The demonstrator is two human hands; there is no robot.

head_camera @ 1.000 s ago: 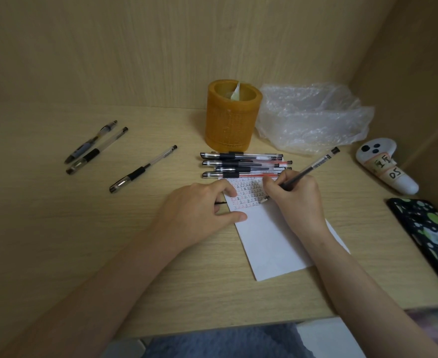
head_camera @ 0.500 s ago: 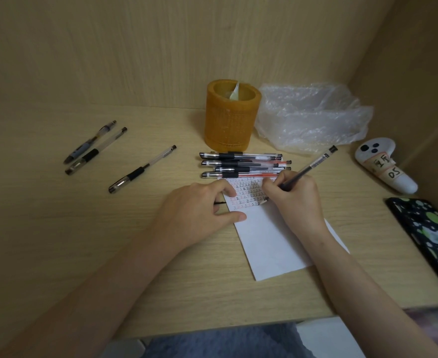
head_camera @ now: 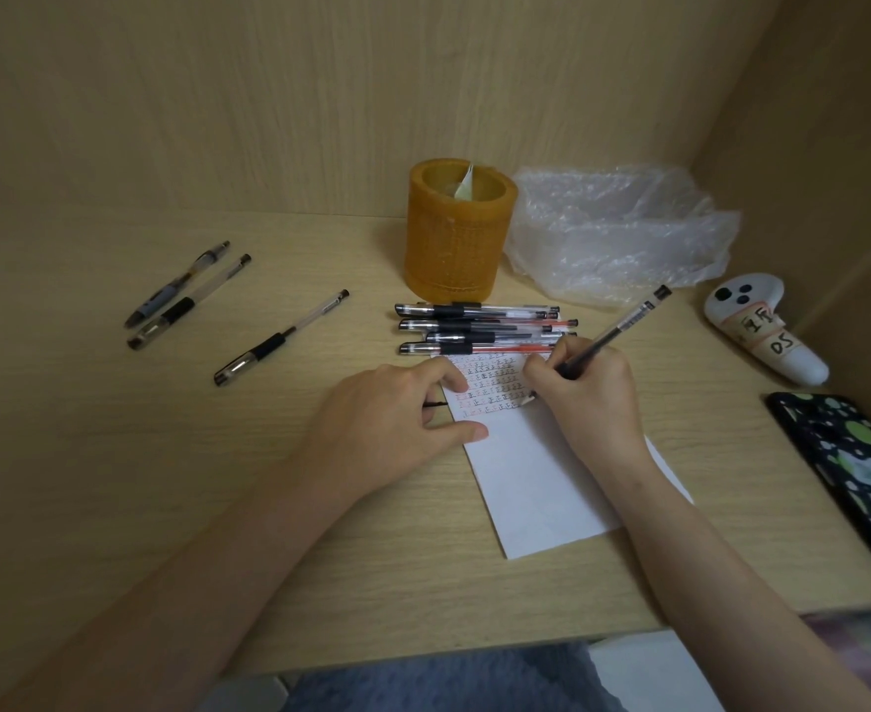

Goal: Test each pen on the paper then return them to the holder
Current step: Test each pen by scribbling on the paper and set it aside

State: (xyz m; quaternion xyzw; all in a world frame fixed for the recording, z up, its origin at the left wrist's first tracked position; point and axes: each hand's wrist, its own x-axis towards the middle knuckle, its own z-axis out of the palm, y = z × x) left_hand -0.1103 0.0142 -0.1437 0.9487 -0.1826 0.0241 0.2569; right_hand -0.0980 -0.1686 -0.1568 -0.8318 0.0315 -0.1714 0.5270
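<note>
While the desk (head_camera: 115,506) carries everything, the paper (head_camera: 541,485) lies near its front edge, pinned by the flat, unclenched left hand (head_camera: 387,429). Behind it, the orange holder (head_camera: 456,233) stands by the back wall. The right hand (head_camera: 587,393) grips a pen (head_camera: 623,326), tip on the paper.

Left hand (head_camera: 397,418) lies flat, apparently pressing down; right hand (head_camera: 585,398) closed in a writing grip.
</note>
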